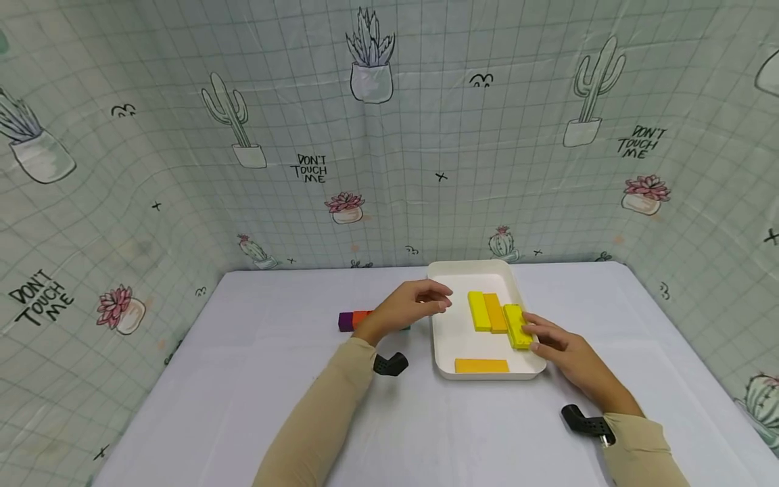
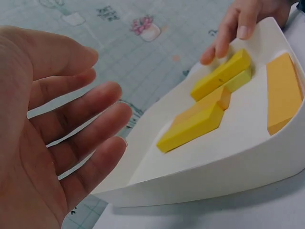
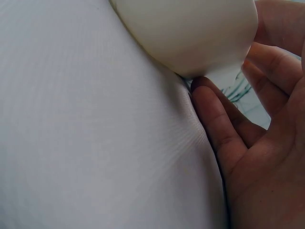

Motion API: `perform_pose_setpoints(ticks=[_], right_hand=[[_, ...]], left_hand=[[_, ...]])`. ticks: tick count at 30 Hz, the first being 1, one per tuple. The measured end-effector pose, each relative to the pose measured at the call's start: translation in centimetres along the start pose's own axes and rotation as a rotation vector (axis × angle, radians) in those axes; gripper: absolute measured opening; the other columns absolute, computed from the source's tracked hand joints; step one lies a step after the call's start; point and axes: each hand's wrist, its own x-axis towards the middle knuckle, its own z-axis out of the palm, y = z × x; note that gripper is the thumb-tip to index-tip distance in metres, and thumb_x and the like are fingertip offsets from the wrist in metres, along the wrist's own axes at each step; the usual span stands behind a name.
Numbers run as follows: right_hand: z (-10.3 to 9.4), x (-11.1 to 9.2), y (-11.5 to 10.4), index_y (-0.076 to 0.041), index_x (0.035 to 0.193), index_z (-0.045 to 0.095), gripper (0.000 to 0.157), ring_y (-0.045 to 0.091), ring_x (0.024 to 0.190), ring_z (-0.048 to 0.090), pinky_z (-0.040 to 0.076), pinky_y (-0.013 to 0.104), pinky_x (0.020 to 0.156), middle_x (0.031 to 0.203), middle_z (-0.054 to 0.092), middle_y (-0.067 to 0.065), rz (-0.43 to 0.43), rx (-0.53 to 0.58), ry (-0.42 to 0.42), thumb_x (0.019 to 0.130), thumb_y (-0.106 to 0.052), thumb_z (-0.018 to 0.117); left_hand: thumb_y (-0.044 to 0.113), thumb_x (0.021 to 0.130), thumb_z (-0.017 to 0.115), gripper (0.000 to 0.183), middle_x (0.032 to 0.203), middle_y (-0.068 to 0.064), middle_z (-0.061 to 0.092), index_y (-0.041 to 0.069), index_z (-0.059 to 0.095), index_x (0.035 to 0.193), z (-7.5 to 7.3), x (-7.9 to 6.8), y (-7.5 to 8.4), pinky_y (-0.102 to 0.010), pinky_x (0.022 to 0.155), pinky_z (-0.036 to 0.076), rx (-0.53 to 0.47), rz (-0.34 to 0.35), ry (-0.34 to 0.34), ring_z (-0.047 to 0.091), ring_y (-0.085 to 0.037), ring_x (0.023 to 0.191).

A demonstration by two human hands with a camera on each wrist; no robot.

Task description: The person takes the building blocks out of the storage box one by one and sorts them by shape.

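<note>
Several yellow blocks (image 1: 479, 312) and orange blocks (image 1: 481, 366) in one white tray (image 1: 446, 348).
My left hand (image 1: 409, 306) is above the left rim, fingers loose and apart; my right hand (image 1: 570, 353) lays relaxed fingers at the right rim, near yellow blocks. On the counter (image 1: 262, 379), a purple block (image 1: 345, 322) sits beside my left wrist.

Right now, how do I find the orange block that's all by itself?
On the white table, find the white tray. Look just inside its near edge for an orange block. Unlike the other tray blocks, it lies sideways, away from the rest.
</note>
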Motion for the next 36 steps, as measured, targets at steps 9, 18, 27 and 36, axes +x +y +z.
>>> perform_pose_setpoints(ticks=[9,18,27,36], right_hand=[[0.0,0.0,0.3,-0.014,0.140,0.059,0.045,0.032,0.150,0.021,0.024,-0.002,0.094,0.161,0.032,-0.003,0.006,-0.034,0.012,0.100,-0.034,0.063],[0.0,0.1,0.4,-0.015,0.138,0.060,0.043,0.032,0.149,0.022,0.024,-0.001,0.095,0.160,0.034,-0.003,-0.011,-0.020,0.011,0.100,-0.035,0.062],[0.0,0.0,0.2,-0.015,0.138,0.061,0.043,0.032,0.149,0.023,0.025,-0.001,0.094,0.160,0.034,-0.003,-0.009,-0.025,0.011,0.100,-0.035,0.063],[-0.1,0.1,0.2,-0.015,0.139,0.061,0.043,0.031,0.149,0.024,0.025,-0.001,0.095,0.160,0.035,-0.003,-0.010,-0.020,0.013,0.100,-0.033,0.063]], left_hand=[[0.014,0.097,0.067,0.039,0.124,-0.014,0.067,0.003,0.061,0.135,1.3,2.4,-0.1,-0.024,0.092,0.052,-0.060,-0.040,-0.207,0.064,-0.011,0.104],[0.016,0.097,0.066,0.040,0.125,-0.003,0.066,0.004,0.062,0.134,2.6,4.1,0.0,-0.022,0.094,0.049,0.070,-0.004,-0.417,0.061,-0.008,0.107],[0.017,0.096,0.068,0.037,0.115,0.003,0.068,0.007,0.065,0.131,4.1,4.8,-0.3,-0.026,0.087,0.054,0.050,-0.078,-0.474,0.063,-0.011,0.102],[0.018,0.094,0.069,0.036,0.107,0.006,0.067,0.007,0.067,0.128,5.3,5.4,-0.2,-0.027,0.083,0.056,0.068,-0.179,-0.534,0.063,-0.012,0.095]])
